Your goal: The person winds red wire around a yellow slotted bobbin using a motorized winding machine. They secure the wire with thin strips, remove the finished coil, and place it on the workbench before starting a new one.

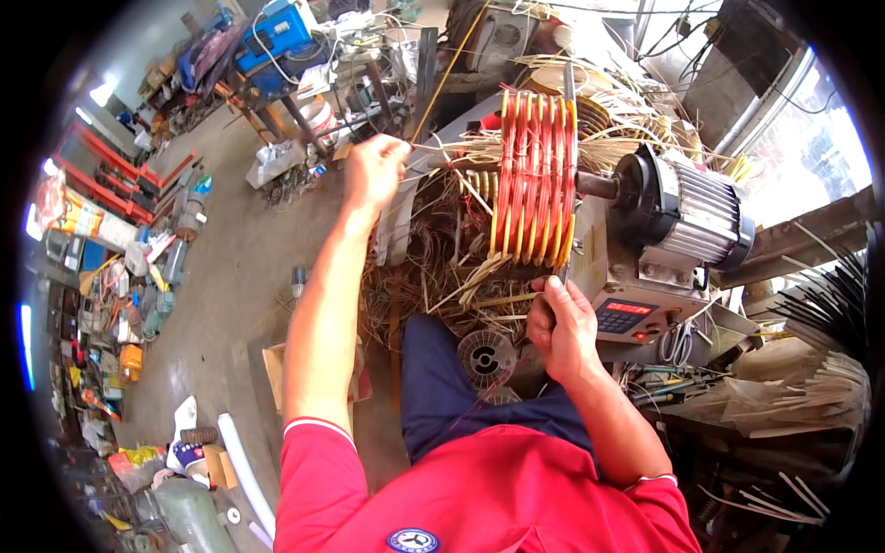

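My left hand [376,170] is raised left of the winding former, its fingers closed in a pinch. The lower end of a thin yellow cord [452,72] reaches its fingertips; whether they grip it is unclear. The former [535,180] has yellow-edged discs side by side, with reddish copper wire wound between them. It sits on the shaft of a finned electric motor [693,207]. Just below the former's lower edge, my right hand [562,323] is closed, thumb uppermost. Thin copper wires [484,398] run from beneath it down toward my lap, past a round slotted spool end [486,358].
A control box [627,313] with a lit red display supports the motor. Tangled wire scraps [415,267] and pale strips surround the former. Left on the floor lie a white pipe [245,470] and assorted parts; a blue machine [275,39] stands farther back. Dark rods [834,300] jut at right.
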Action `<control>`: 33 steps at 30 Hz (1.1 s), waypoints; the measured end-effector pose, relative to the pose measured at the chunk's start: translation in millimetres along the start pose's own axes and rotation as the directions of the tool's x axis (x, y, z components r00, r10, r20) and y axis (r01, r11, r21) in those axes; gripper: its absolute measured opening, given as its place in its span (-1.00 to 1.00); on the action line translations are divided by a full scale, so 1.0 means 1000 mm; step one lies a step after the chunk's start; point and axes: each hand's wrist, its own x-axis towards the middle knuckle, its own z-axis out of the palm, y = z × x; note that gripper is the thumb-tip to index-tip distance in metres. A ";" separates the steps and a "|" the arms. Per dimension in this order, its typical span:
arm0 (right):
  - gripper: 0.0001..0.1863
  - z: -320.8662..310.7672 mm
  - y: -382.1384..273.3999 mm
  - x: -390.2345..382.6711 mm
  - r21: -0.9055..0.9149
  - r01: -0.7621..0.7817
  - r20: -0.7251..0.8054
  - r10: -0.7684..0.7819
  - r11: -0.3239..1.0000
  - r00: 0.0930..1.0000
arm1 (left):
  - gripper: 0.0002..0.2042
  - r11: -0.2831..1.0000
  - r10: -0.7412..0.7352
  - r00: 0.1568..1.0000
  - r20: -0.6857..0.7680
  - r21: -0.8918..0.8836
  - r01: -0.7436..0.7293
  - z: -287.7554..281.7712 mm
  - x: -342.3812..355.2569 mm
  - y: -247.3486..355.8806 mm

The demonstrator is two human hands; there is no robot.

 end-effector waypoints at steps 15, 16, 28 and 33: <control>-0.75 0.005 -0.004 -0.005 0.029 -0.018 0.026 0.017 0.999 1.000 | -0.90 0.942 -0.335 0.936 0.104 0.021 0.335 0.001 0.024 -0.006; -0.76 0.002 -0.002 -0.004 0.028 -0.015 0.030 0.015 0.999 0.999 | -0.89 0.962 -0.269 0.961 0.065 -0.034 0.272 -0.006 0.032 0.016; -0.62 -0.024 0.021 -0.039 0.414 -0.228 0.244 0.135 0.881 0.960 | -0.92 0.899 0.435 0.544 0.718 -0.317 -0.301 -0.025 -0.205 0.190; -0.51 -0.017 0.035 -0.062 0.074 -0.162 0.189 0.146 0.984 0.971 | -0.93 0.965 0.228 0.635 0.738 -0.085 -0.248 0.030 -0.316 0.091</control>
